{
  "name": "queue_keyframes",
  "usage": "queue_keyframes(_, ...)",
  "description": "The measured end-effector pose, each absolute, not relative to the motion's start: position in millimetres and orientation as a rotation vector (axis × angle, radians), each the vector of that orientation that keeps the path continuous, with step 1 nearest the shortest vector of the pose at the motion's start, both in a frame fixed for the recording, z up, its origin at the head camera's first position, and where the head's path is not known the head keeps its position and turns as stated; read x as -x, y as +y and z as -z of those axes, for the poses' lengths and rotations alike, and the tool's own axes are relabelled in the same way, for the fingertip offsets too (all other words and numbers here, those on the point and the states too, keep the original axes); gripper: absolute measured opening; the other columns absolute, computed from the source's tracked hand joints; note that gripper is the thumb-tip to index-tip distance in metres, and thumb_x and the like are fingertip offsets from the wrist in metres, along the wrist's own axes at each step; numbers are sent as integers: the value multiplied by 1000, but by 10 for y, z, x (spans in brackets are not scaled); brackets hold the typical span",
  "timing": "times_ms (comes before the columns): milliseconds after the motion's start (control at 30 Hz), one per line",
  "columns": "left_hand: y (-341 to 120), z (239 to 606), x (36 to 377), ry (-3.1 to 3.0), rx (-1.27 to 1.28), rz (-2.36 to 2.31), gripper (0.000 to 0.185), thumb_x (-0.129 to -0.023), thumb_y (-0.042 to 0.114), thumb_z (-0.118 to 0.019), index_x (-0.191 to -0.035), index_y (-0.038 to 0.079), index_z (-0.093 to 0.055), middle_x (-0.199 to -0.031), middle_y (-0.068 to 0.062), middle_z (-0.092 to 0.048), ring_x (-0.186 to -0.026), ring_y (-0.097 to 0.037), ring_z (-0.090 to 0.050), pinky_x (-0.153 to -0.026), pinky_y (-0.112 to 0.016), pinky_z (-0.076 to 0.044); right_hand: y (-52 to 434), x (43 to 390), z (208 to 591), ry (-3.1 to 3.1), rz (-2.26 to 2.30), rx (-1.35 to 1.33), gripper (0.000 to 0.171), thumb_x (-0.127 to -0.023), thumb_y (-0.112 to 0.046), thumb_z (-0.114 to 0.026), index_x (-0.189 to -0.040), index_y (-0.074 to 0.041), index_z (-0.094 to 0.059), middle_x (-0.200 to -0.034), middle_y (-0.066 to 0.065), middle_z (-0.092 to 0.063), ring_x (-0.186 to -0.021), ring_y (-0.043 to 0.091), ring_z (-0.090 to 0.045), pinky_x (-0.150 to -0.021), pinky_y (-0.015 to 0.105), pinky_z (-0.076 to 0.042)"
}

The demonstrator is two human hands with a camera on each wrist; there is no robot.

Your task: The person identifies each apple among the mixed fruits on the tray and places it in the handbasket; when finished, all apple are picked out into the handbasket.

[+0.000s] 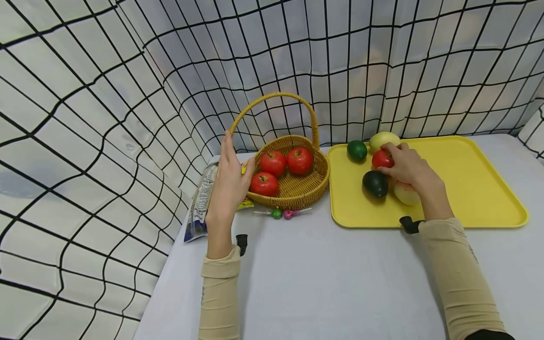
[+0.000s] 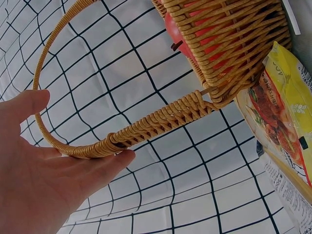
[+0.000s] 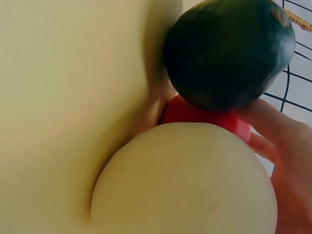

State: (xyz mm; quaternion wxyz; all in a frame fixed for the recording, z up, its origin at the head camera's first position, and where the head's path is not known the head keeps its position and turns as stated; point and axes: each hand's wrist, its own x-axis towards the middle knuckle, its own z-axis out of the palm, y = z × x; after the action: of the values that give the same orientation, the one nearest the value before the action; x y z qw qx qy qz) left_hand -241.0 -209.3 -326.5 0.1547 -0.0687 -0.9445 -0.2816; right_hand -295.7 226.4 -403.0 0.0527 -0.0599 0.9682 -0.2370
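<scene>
My right hand [image 1: 410, 165] grips a red tomato [image 1: 382, 159] on the yellow tray [image 1: 476, 184], thumb on one side and fingers on the other. A dark green avocado [image 3: 229, 53] and a pale round fruit [image 3: 185, 180] crowd around that tomato in the right wrist view, partly hiding it. My left hand [image 1: 229, 182] has its fingers nearly straight against the handle [image 2: 161, 119] of a wicker basket [image 1: 297, 196], with the thumb apart. Three red tomatoes [image 1: 300, 160] lie inside the basket.
A green fruit [image 1: 357, 150] and a pale yellow fruit [image 1: 384, 140] lie at the tray's back left. Wrapped lollipops [image 1: 277, 214] lie before the basket. Packaged bags [image 1: 201, 203] stand left of it, partly behind my left hand. Black netting [image 1: 297, 56] hangs behind.
</scene>
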Motion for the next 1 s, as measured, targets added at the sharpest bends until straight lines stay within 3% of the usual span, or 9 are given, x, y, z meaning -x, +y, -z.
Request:
queue_keyframes(167,-2088,3266,2401,-2708,196,812,87,-107,44,-48,-164,30,16,-175,-3,4,-162,-30,-13,-127,-56,-27,2283,2924,3999,2972,718,194,68,-97,-38,-65,-151,-9,-35,-140,36,-38,-117,54,-46,-92,74,-45)
queue_keyframes(367,-2072,3258,2407,-2684,224,822,86,-107,41,-49,-165,25,12,-175,-4,3,-162,-30,-14,-127,-54,-28,2283,2823,3815,3038,779,181,69,-96,-41,-66,-152,-12,-38,-139,32,-41,-114,51,-49,-89,68,-48)
queue_keyframes(667,-2061,3230,2414,-2684,234,809,87,-107,40,-50,-166,23,11,-175,-7,1,-162,-32,-13,-128,-55,-26,2293,2590,3407,3163,872,182,72,-98,-44,-64,-157,-13,-38,-150,33,-37,-123,52,-45,-95,73,-46)
queue_keyframes(1000,-2091,3243,2396,-2694,215,811,87,-107,41,-50,-166,23,11,-175,-8,2,-162,-33,-14,-128,-55,-25,2293,2283,3050,3294,949,153,74,-97,-41,-67,-161,-21,-35,-156,30,-35,-126,53,-44,-97,74,-46)
